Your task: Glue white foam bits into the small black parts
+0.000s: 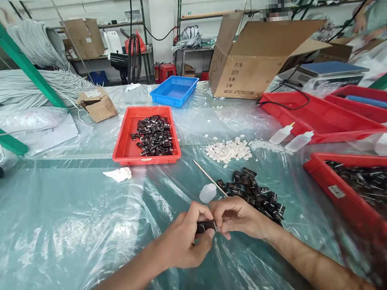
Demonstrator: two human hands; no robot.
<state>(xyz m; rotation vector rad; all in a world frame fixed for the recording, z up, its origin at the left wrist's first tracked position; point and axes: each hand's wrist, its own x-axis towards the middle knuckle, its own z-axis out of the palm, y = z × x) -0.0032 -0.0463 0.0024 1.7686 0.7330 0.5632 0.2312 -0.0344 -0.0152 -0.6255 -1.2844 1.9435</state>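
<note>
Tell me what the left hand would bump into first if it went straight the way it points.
Probably the right hand, whose fingers are at the black part in the left hand; exact depth is unclear.

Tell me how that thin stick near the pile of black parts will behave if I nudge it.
The thin stick looks straight, so probably fairly stiff. Its slimness suggests light weight and perhaps easy snapping. It may slide or roll on the glossy plastic sheet.

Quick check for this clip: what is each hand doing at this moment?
Left hand: closed, gripping a small black part between thumb and fingers.
Right hand: fingertips pinched at the part's end; whether they hold anything else cannot be told.
</note>
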